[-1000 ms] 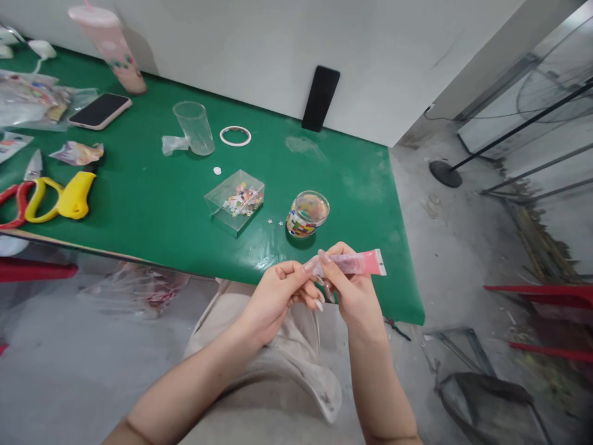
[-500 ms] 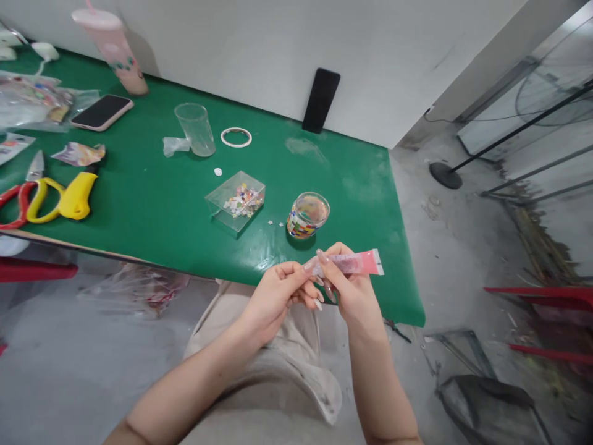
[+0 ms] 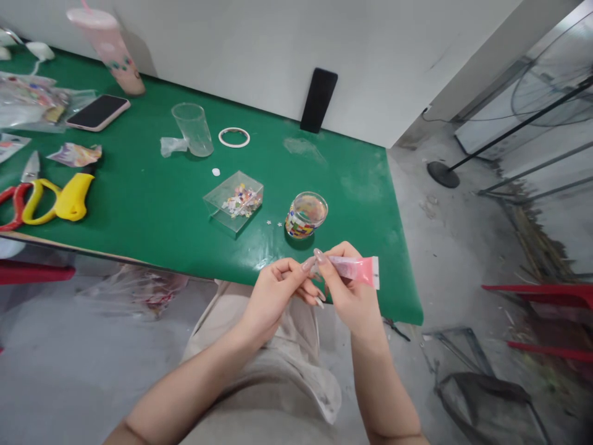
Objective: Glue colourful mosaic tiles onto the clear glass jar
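My right hand (image 3: 348, 289) is closed round a small pink tube (image 3: 357, 269), held over the near edge of the green table (image 3: 152, 204). My left hand (image 3: 278, 290) pinches at the tube's left end, fingertips meeting those of the right hand; what it grips there is hidden. Just beyond my hands stands a small glass jar with a colourful band (image 3: 306, 216). Left of the jar lies a clear plastic box of coloured bits (image 3: 234, 201).
On the table: a clear cup (image 3: 192, 128), a white ring (image 3: 234, 137), yellow and red scissors (image 3: 44, 201), a phone (image 3: 97, 112), a pink tumbler (image 3: 109, 46), plastic bags (image 3: 32, 102). A black phone (image 3: 318, 100) leans against the wall. Grey floor and metal frames lie to the right.
The tube's free end has tilted downward and turned toward me, so it looks shorter. Both hands stay at the same spot by the table edge.
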`<state>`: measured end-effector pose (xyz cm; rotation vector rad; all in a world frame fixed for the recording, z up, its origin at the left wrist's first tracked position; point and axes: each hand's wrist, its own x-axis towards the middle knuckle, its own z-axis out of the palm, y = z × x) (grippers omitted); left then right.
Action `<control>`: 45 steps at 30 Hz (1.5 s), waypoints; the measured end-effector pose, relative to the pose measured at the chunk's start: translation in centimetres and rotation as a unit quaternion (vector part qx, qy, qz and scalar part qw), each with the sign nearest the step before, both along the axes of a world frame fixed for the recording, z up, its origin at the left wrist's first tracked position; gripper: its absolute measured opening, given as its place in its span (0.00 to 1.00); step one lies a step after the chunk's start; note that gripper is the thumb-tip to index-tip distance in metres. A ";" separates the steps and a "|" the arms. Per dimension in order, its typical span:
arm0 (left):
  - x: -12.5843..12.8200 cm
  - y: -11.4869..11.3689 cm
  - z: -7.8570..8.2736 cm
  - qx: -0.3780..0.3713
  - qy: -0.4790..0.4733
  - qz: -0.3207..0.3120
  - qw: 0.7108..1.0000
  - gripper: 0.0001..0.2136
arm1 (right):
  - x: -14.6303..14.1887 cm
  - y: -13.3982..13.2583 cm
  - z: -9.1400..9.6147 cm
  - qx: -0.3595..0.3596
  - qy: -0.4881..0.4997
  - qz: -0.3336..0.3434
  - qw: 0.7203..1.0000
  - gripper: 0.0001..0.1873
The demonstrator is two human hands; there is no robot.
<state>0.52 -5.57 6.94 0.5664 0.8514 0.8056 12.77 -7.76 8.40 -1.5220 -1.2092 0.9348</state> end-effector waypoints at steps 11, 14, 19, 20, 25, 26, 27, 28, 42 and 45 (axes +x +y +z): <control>-0.6 0.5 0.3 0.009 -0.005 -0.001 1.000 0.15 | 3.3 0.9 -2.0 -0.058 -0.042 -0.012 0.997 0.14; -0.6 0.6 0.3 0.013 -0.006 -0.001 1.000 0.16 | 4.8 1.7 -4.2 -0.076 -0.061 -0.008 0.995 0.16; -0.7 0.9 0.5 0.013 -0.006 -0.006 1.000 0.16 | 6.5 3.2 -7.4 -0.107 -0.092 -0.026 0.990 0.19; -0.7 0.9 0.6 0.013 -0.007 -0.007 1.000 0.16 | 6.7 3.5 -7.9 -0.115 -0.093 -0.029 0.989 0.19; -0.9 1.0 0.8 0.013 -0.023 -0.016 1.000 0.14 | 8.1 4.7 -9.1 -0.145 -0.098 -0.071 0.982 0.35; -0.9 1.0 0.9 0.013 -0.028 -0.018 0.999 0.14 | 8.3 4.7 -8.9 -0.143 -0.134 -0.096 0.976 0.40; -0.9 1.0 1.0 0.014 -0.031 -0.019 0.999 0.14 | 8.5 4.6 -8.5 -0.133 -0.183 -0.127 0.966 0.44; -0.8 1.0 1.1 0.015 -0.034 -0.019 0.999 0.14 | 8.5 4.4 -7.9 -0.116 -0.236 -0.157 0.952 0.47; -0.5 0.9 2.0 0.085 0.053 0.026 0.995 0.16 | 1.1 -0.8 0.5 0.159 -0.190 0.125 0.961 0.18; -0.6 0.8 2.2 0.089 0.056 0.024 0.994 0.16 | 1.0 -1.1 0.5 0.167 -0.194 0.113 0.960 0.19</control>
